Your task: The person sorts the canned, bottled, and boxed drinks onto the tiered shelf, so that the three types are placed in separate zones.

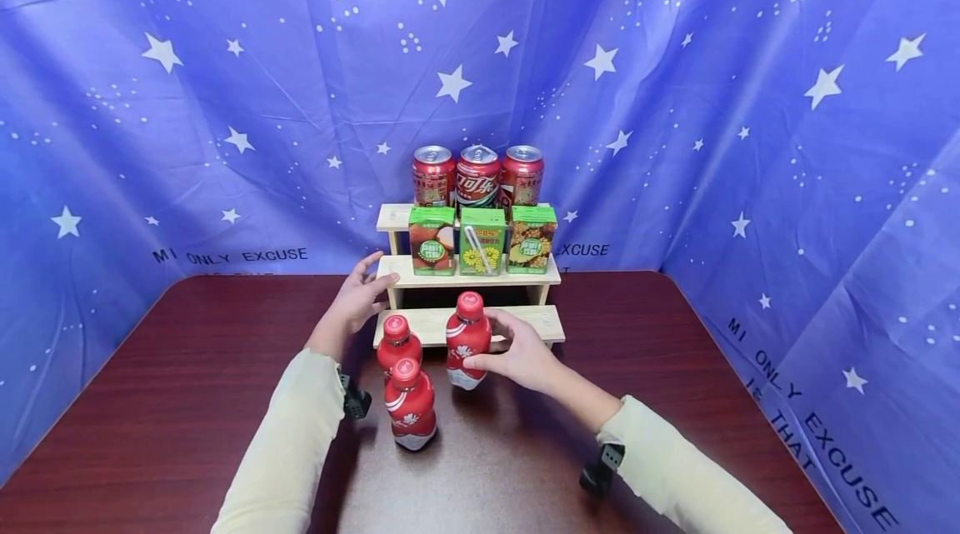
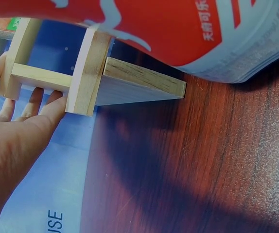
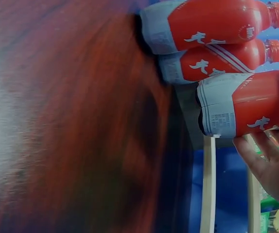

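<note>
In the head view my right hand (image 1: 527, 356) grips a red plastic bottle (image 1: 459, 342) by its body, in front of the lowest step of a small wooden tiered shelf (image 1: 528, 322). The right wrist view shows this bottle's base (image 3: 217, 109) held off the table. My left hand (image 1: 357, 298) holds the left end of the shelf's middle step; in the left wrist view its thumb and fingers lie around the wooden side (image 2: 40, 73). Two more red bottles stand on the table in front of the shelf, a nearer one (image 1: 411, 413) and one behind (image 1: 396, 348).
Three red cola cans (image 1: 477, 180) stand on the top step. Along the middle step are three green-topped juice cartons (image 1: 482, 247), the centre one with a straw. The dark red wooden table (image 1: 225, 367) meets a blue star-patterned curtain (image 1: 300, 101) behind and at the sides.
</note>
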Available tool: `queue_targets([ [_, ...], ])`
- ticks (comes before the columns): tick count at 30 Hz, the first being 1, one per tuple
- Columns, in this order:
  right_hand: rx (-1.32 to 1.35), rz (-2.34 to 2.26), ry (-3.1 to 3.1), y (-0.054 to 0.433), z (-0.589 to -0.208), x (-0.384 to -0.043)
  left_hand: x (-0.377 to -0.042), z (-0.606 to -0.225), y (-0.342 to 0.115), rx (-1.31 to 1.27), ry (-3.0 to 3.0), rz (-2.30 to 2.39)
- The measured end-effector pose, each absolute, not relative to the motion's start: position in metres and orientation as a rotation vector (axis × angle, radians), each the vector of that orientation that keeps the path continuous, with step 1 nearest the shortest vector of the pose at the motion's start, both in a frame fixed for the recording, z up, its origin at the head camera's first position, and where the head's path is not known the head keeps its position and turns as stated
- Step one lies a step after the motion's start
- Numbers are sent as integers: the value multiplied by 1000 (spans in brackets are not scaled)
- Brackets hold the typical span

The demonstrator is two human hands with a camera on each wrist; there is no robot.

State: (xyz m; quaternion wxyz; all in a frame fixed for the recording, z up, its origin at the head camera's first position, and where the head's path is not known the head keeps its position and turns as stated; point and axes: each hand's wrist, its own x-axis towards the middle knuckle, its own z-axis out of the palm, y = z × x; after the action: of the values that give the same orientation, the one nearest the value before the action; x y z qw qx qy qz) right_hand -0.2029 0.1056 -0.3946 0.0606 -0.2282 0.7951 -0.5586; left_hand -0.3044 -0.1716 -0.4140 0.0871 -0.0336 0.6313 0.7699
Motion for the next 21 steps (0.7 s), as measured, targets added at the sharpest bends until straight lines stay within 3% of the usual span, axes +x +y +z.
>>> queue_targets([
  [14, -529, -1733, 2426, 94, -387, -223, -302, -412, -172, -84, 1892, 2295],
  [21, -555, -1755, 2430, 85, -368, -217, -305, -414, -172, -102, 1883, 2297],
])
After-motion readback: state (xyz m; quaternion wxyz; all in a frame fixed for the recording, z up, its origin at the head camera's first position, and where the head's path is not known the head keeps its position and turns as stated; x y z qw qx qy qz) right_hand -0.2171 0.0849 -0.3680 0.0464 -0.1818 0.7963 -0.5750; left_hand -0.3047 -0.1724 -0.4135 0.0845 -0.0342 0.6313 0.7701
